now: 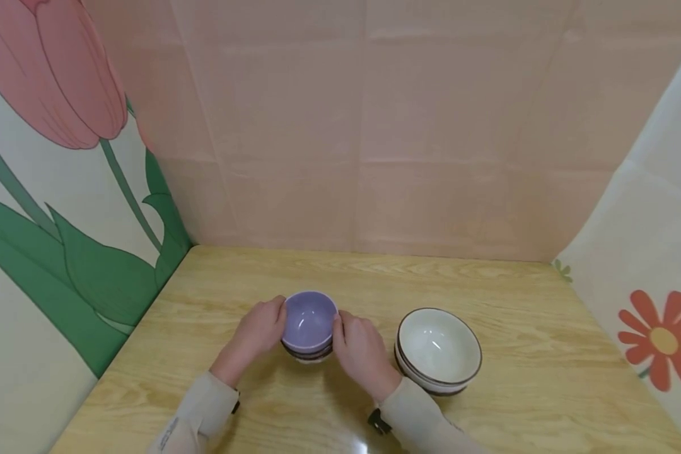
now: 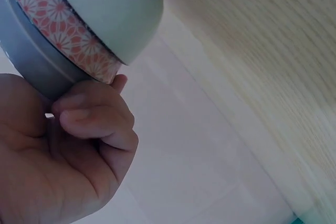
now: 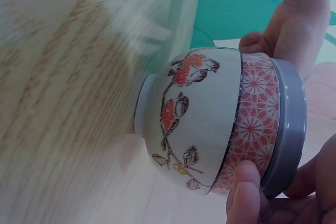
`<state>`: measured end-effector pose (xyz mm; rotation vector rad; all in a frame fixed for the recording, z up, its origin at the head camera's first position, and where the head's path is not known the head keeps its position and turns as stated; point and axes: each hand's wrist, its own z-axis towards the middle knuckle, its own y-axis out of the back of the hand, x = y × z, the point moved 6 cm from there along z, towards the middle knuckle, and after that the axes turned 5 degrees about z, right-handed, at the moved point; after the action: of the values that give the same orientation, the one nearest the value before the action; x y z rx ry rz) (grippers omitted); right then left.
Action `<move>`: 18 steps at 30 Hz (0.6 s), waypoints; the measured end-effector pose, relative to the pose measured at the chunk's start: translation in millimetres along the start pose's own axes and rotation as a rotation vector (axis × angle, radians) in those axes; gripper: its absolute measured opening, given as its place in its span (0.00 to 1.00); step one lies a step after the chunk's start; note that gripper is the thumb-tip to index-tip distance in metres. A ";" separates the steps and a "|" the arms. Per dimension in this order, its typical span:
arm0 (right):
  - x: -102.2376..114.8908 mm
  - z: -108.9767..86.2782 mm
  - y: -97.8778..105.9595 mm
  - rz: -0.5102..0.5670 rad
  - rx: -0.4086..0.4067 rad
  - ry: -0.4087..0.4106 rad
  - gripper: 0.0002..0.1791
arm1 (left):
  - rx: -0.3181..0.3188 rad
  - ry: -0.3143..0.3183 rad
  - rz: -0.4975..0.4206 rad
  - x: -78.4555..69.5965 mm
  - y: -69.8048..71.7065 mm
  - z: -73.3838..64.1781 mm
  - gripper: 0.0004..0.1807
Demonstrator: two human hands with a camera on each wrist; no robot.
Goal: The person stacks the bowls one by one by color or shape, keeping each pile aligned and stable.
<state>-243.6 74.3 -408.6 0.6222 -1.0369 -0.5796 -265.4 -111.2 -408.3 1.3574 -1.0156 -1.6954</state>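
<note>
A purple bowl point(image 1: 310, 320) sits nested on top of a small stack, level with both hands. Beneath it shows a bowl with a red-and-white flower pattern point(image 3: 254, 114), and lowest a white bowl with painted birds point(image 3: 202, 108). My left hand point(image 1: 265, 325) pinches the purple bowl's left side near the rim, its fingers curled in the left wrist view. From the right, my right hand point(image 1: 363, 350) grips the same bowl, thumb at the rim, a fingertip point(image 3: 245, 174) against the patterned bowl. Whether the stack's foot touches the table cannot be told.
To the right of my right hand stands another stack of larger white bowls point(image 1: 439, 347) with dark rims. The wood-grain table point(image 1: 232, 277) meets a pink cloth point(image 1: 363, 126) behind, with flower-printed cloths on either side.
</note>
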 end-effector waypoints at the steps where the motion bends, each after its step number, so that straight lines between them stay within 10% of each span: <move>1: 0.2 0.5 0.0 0.003 0.001 0.000 0.15 | -0.003 -0.008 -0.001 -0.8 1.0 0.7 0.16; 18: 1.7 1.6 -1.4 0.037 -0.021 0.010 0.15 | 0.009 -0.039 -0.133 2.7 -0.1 4.4 0.14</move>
<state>-244.6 71.9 -408.0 0.5856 -1.0299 -0.5545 -270.2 -113.0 -409.0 1.4302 -0.9744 -1.8234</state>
